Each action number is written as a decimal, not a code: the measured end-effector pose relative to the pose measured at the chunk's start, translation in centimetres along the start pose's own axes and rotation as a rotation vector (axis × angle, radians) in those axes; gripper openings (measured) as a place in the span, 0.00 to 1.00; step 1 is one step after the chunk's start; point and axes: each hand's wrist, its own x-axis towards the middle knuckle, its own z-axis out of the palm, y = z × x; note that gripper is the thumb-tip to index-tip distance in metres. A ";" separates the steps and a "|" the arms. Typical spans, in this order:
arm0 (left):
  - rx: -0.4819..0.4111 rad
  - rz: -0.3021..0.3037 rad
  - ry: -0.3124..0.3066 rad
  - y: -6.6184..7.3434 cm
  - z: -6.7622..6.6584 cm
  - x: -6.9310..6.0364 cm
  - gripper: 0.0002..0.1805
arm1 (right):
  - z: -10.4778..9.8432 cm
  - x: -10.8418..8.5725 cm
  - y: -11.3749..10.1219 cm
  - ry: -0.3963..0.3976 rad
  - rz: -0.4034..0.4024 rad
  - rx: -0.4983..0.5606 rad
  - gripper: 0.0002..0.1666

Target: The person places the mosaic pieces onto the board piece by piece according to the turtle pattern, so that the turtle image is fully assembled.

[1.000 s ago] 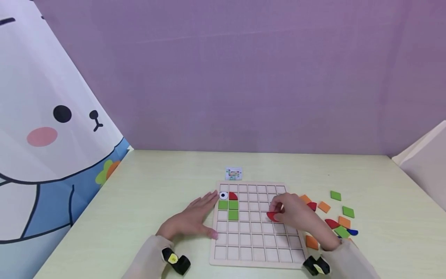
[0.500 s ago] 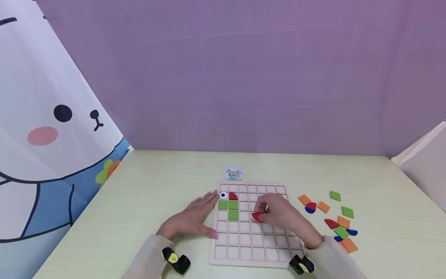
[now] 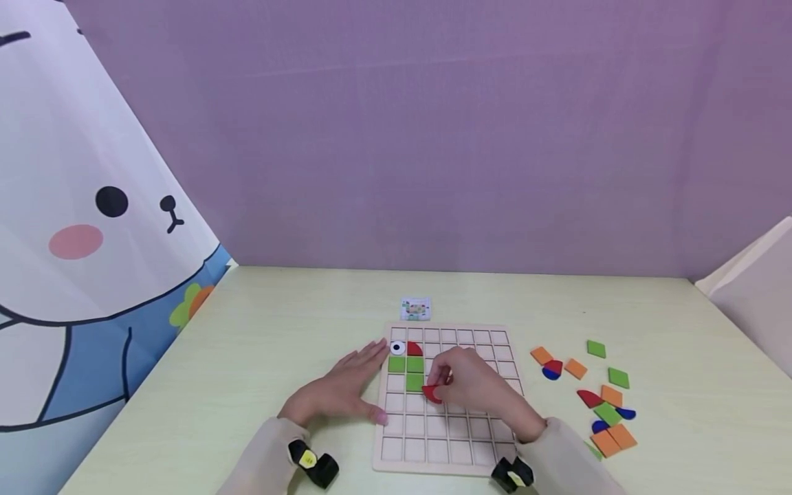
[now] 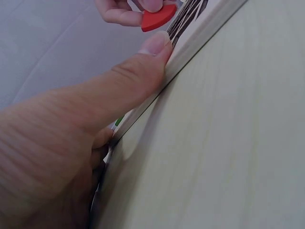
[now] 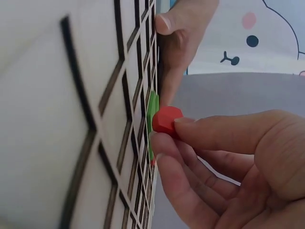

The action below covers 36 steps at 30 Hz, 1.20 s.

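Head — red piece over board

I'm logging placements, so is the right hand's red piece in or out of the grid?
Out: the right hand pinches the red piece above the grid, as both wrist views show.

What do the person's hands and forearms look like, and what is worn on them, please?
The left hand and right hand are ungloved. The left sleeve and right sleeve are long, plain and pale beige. Each wrist carries a small, blocky black device: the left device has a yellow patch with a dark mark; the right device shows a paler patch. No cables are visible.
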 end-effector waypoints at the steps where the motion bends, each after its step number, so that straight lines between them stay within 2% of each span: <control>1: -0.001 0.000 0.000 0.0 0.0 0.0 0.62 | 0.1 0.1 0.0 -0.008 -0.008 0.006 0.07; 14: 0.002 0.010 0.001 0.0 0.0 -0.1 0.62 | 1.1 0.7 -1.1 -0.058 -0.015 0.050 0.05; 36: 0.015 0.019 0.003 0.1 -0.2 -0.1 0.61 | 2.2 1.0 -1.0 -0.027 0.021 0.032 0.07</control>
